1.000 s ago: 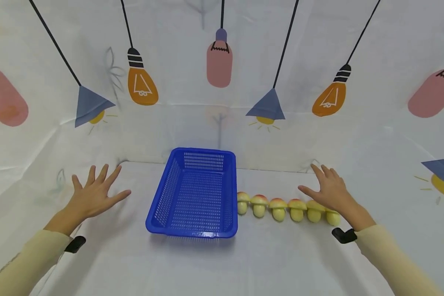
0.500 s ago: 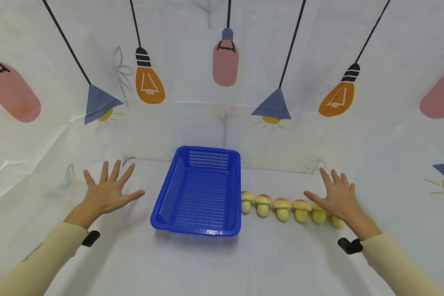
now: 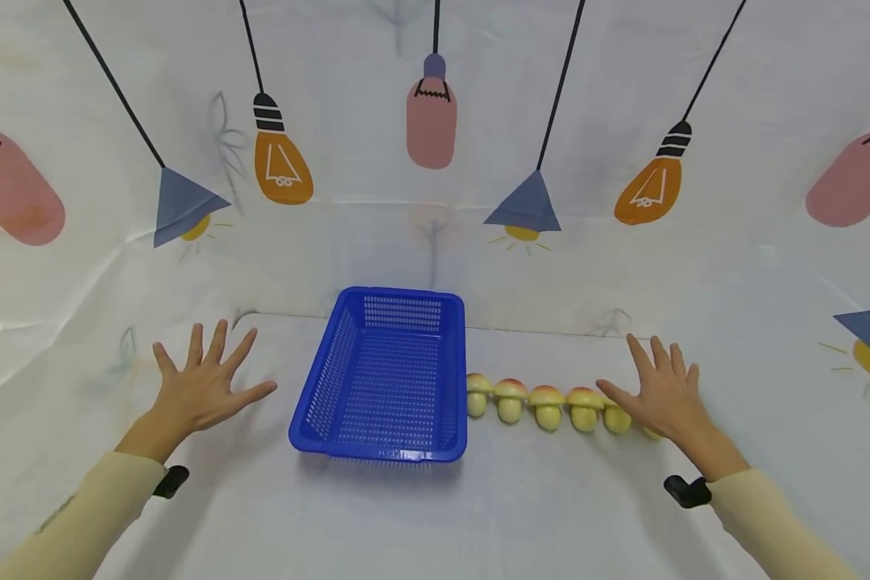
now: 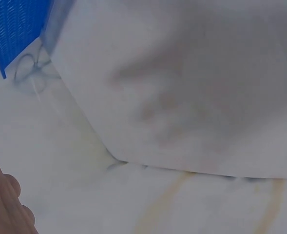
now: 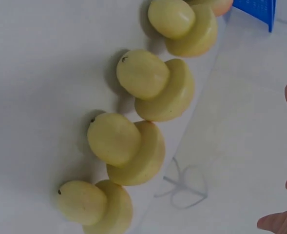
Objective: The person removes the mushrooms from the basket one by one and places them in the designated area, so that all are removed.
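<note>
In the head view a blue plastic basket (image 3: 391, 387) with slotted walls stands on the white surface, nothing inside it. To its right runs a row of several toy mushrooms (image 3: 547, 407), yellow with reddish caps, lined up side by side. My left hand (image 3: 199, 387) is held out to the left of the basket with fingers spread, holding nothing. Over the right end of the row hovers my right hand (image 3: 663, 395), fingers also spread; it hides part of the last mushrooms. The right wrist view shows the mushrooms (image 5: 114, 140) lying on the surface, their stems toward the left.
Behind the surface rises a white sheet (image 3: 377, 234) printed with hanging lamps and bulbs. A crease (image 3: 529, 332) marks where the surface meets it. Black wrist cameras (image 3: 687, 491) sit by both sleeves.
The head view has shifted slightly and swung back. My right hand has moved a little to the right and down along the mushroom row. Basket and mushrooms stay in place.
</note>
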A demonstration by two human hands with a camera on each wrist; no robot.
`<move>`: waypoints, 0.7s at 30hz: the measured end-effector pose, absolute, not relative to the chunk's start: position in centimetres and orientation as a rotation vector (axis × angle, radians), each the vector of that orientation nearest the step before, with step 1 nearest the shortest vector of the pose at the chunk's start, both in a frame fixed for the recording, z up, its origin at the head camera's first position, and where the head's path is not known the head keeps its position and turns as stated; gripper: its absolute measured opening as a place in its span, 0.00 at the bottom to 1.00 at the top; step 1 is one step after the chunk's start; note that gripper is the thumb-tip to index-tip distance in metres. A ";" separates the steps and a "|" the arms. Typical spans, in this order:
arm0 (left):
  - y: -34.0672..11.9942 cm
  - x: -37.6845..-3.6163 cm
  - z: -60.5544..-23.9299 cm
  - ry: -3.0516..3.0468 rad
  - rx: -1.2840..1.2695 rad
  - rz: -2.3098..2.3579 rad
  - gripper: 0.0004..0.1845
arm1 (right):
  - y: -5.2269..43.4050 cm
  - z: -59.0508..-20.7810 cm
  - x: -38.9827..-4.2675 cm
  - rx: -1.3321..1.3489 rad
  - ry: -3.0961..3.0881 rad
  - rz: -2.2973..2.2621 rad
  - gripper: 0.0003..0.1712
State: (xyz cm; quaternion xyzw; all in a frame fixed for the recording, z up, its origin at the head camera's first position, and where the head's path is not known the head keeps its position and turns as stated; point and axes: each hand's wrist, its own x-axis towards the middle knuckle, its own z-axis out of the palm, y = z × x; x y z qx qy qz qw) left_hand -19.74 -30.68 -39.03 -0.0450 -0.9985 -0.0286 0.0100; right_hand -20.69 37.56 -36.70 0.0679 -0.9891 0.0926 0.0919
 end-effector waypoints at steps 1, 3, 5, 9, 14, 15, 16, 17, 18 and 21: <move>-30.7 -19.7 -39.1 -3.120 -0.141 -0.095 0.57 | 37.6 -36.7 -20.7 0.200 -2.941 0.271 0.58; -30.6 -19.6 -39.3 -3.125 -0.146 -0.105 0.57 | 37.7 -36.7 -20.7 0.200 -2.947 0.267 0.58; -30.5 -19.8 -39.5 -3.123 -0.152 -0.102 0.57 | 37.7 -36.9 -20.6 0.205 -2.954 0.253 0.59; -29.8 -20.3 -39.7 -3.112 -0.160 -0.103 0.57 | 37.7 -37.2 -20.3 0.211 -2.955 0.215 0.59; -29.1 -20.7 -39.7 -3.122 -0.155 -0.111 0.57 | 36.9 -37.2 -20.6 0.222 -2.957 0.186 0.60; -29.0 -20.8 -39.7 -3.123 -0.154 -0.113 0.57 | 36.6 -37.1 -20.8 0.225 -2.958 0.186 0.60; -28.8 -20.8 -39.7 -3.124 -0.154 -0.116 0.56 | 36.3 -37.1 -20.9 0.224 -2.960 0.192 0.60; -28.7 -20.9 -39.7 -3.125 -0.156 -0.119 0.56 | 35.9 -37.0 -21.0 0.224 -2.962 0.201 0.60; -28.5 -21.1 -39.7 -3.124 -0.157 -0.121 0.56 | 35.6 -37.0 -21.2 0.226 -2.959 0.213 0.60; -27.9 -21.6 -39.6 -3.115 -0.159 -0.113 0.56 | 34.4 -37.1 -21.7 0.228 -2.961 0.249 0.60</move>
